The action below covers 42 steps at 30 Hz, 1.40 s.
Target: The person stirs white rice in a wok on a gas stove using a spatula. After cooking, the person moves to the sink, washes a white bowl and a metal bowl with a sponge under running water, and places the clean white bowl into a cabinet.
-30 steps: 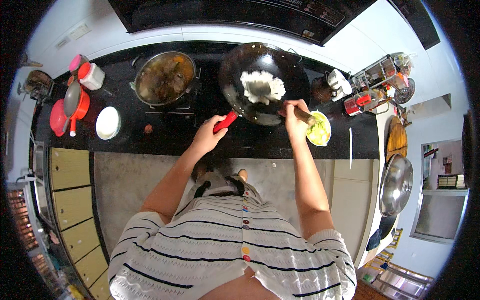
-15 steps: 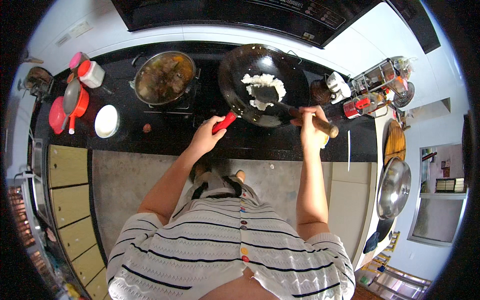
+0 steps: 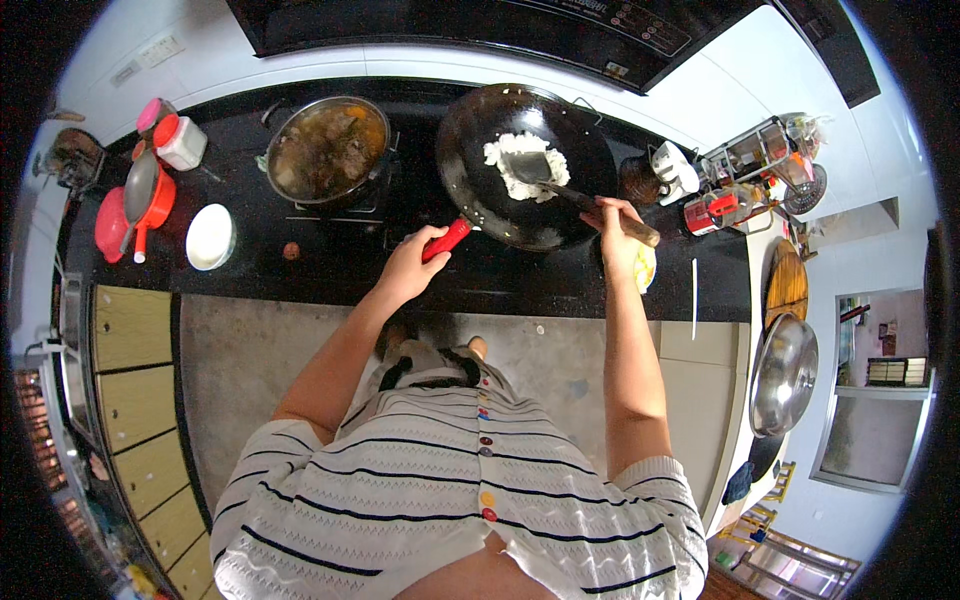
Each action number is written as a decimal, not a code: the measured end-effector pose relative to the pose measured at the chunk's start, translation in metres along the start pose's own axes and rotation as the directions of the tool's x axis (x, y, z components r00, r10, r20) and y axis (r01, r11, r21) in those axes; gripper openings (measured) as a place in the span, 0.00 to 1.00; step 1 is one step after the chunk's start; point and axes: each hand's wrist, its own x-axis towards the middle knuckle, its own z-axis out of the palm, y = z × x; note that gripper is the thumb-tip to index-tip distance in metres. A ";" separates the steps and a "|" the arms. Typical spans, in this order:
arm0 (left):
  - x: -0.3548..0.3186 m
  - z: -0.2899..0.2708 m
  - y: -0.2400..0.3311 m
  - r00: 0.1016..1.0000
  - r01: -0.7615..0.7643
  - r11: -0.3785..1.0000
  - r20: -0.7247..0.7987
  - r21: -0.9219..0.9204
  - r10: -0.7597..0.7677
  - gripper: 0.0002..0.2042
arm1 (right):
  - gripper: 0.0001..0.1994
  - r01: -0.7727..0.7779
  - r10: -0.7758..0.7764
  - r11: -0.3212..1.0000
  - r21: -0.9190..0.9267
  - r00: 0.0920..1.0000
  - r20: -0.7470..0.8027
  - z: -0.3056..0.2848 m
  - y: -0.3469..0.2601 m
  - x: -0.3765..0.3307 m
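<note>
A large black wok (image 3: 470,150) sits on the stove, tilted a little, with white rice (image 3: 520,187) heaped in its middle. Its red handle (image 3: 448,240) is wrapped by the fingers of my left hand (image 3: 408,272). My right hand (image 3: 615,238) grips the wooden handle of a dark metal spatula (image 3: 530,167), whose blade lies on the rice. Beneath my right wrist shows part of a dish with something yellow (image 3: 645,266), mostly hidden by my arm.
Left of the wok stands a pot of soup with chunks (image 3: 330,150). Further left are a white bowl (image 3: 211,237), a small red-orange pan (image 3: 150,205) and a white jar with a red lid (image 3: 180,142). A condiment rack (image 3: 750,160) and a metal lid (image 3: 785,376) lie to the right.
The spatula blade has moved up slightly across the rice and shows more of its face. My right hand has shifted a little up, while my left hand stays on the wok handle.
</note>
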 end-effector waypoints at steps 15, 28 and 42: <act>-0.004 -0.002 -0.011 0.994 -0.079 0.997 -0.071 0.008 0.079 0.19 | 0.03 0.470 -0.288 0.796 -0.381 0.849 0.443 0.007 -0.043 -0.011; 0.000 -0.002 -0.013 0.988 -0.127 0.992 -0.087 -0.002 0.126 0.19 | 0.13 -0.016 0.008 0.990 -0.138 0.998 -0.059 -0.026 -0.087 0.044; 0.001 0.002 -0.011 0.991 -0.106 0.994 -0.083 0.016 0.107 0.19 | 0.14 -0.311 0.314 0.948 -0.073 0.948 0.049 -0.062 -0.068 0.048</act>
